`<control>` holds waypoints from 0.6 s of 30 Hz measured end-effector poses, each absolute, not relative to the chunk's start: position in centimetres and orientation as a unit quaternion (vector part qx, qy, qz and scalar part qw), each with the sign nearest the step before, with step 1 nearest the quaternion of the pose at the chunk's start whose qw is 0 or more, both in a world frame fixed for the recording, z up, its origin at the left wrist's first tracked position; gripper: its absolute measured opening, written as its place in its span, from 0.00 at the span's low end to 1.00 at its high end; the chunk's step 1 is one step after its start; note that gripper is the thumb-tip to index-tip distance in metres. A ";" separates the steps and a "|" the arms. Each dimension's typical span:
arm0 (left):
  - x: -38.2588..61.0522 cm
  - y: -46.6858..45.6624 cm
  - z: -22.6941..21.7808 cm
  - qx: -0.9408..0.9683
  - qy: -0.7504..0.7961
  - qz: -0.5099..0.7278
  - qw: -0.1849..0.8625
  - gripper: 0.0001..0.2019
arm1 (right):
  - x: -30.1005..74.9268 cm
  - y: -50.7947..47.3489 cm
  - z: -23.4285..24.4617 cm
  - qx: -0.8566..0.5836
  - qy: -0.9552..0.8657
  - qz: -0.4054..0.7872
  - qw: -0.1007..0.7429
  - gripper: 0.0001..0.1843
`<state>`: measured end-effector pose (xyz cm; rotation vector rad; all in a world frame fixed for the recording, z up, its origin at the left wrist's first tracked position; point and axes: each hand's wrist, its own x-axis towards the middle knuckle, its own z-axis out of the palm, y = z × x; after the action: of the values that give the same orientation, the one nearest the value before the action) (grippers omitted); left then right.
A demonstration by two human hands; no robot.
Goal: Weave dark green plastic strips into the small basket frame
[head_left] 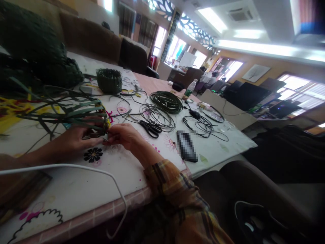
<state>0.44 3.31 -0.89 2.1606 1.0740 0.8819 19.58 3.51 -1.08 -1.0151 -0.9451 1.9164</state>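
Observation:
A half-woven basket (87, 115) of flat green strips lies on its side at the left, long loose strip ends spreading leftward. My left hand (81, 135) is closed around its lower right part, its fingers partly hidden by the strips. Pressed to the basket's right edge, my right hand (124, 135) pinches at the weave, where yellow and magenta strips show. Exactly which strip its fingertips grip is too small to tell. Black-handled scissors (150, 129) lie just right of my right hand, beside thin loops of green strip (157, 117).
A finished-looking green basket (109, 81) stands behind. A thick coil of green strip (166, 102), a bottle (190, 88), black cord loops (203, 126) and a pixelated object (187, 145) lie to the right. Yellow strips (10, 115) lie far left. A white cable (63, 165) crosses in front.

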 end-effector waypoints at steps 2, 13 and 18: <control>0.9 3.0 -0.9 0.796 0.424 0.348 0.257 0.21 | 19.4 3.6 -1.3 -0.394 -0.361 0.758 0.374 0.07; 2.0 2.3 -0.3 0.718 0.508 0.428 0.206 0.21 | 17.6 2.7 -1.6 -0.319 -0.342 0.751 0.467 0.06; 1.2 2.8 0.7 0.617 0.605 0.458 0.210 0.21 | 17.9 2.5 -0.7 -0.320 -0.355 0.698 0.534 0.10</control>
<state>1.19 2.77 0.72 1.7166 1.6813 1.2724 17.95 2.50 -0.65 -0.7619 -0.8451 1.6632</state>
